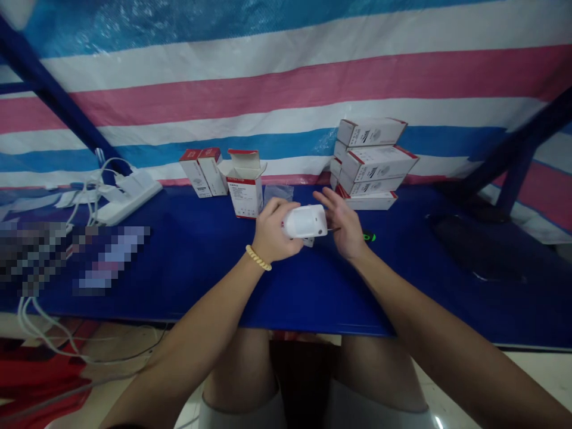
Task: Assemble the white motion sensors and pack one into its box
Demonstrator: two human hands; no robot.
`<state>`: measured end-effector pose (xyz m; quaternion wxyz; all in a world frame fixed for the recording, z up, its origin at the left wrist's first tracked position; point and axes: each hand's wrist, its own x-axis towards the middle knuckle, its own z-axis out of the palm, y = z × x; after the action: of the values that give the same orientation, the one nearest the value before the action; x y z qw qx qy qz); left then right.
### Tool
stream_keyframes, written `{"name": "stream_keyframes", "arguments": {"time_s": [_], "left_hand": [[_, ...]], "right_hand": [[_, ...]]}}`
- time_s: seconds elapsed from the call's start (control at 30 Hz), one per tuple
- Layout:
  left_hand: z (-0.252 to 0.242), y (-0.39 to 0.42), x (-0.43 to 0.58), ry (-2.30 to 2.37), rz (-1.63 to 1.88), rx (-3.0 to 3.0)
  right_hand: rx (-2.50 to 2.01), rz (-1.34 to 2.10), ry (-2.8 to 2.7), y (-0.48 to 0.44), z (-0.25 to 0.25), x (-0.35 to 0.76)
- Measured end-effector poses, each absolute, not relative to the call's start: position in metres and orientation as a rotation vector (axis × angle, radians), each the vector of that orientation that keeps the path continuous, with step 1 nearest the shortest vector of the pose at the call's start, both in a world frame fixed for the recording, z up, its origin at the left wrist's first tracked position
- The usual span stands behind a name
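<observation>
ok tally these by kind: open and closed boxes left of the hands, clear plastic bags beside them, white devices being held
Open box: 1
Closed boxes: 2
Clear plastic bag: 1
White device, in the left hand: 1
Total: 5

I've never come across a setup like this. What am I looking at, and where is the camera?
There is no machine here: these are a person's bare hands. The single picture comes from a camera worn on the head, looking forward and down, so the arms reach away from you over a blue table.

The left hand holds a white device. The right hand is just beside it, fingers spread; whether it grips anything is hard to tell.

Behind them stand an open box, two closed boxes to its left, and a stack of boxes to the right. Farther left is a power strip.
</observation>
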<state>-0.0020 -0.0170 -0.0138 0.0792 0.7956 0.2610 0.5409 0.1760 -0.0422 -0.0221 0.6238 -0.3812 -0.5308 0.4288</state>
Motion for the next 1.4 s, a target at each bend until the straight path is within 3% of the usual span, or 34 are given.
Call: {"name": "stream_keyframes", "arguments": {"time_s": [0.2, 0.5, 0.83, 1.03, 1.2, 1.4], "left_hand": [[-0.018, -0.023, 0.007, 0.787, 1.580, 2.354], [-0.018, -0.013, 0.007, 0.812, 1.567, 2.475], [-0.021, -0.010, 0.007, 0.780, 1.559, 2.471], [0.006, -0.011, 0.014, 0.781, 1.524, 2.391], [0.024, 0.000, 0.031, 0.775, 1.276, 2.377], [-0.005, -0.007, 0.033, 0.986, 1.000, 2.144]], "right_hand": [[-0.990, 0.831, -1.403, -0.052, -0.021, 0.161], [-0.924, 1.218, -0.996, -0.036, -0.023, 0.172], [-0.802, 1.289, -0.952, -0.035, -0.021, 0.166], [-0.791, 1.186, -0.848, -0.029, -0.018, 0.191], [-0.820, 1.153, -0.897, -0.026, -0.021, 0.197], [-0.964, 0.989, -1.199, -0.029, -0.025, 0.188]]}}
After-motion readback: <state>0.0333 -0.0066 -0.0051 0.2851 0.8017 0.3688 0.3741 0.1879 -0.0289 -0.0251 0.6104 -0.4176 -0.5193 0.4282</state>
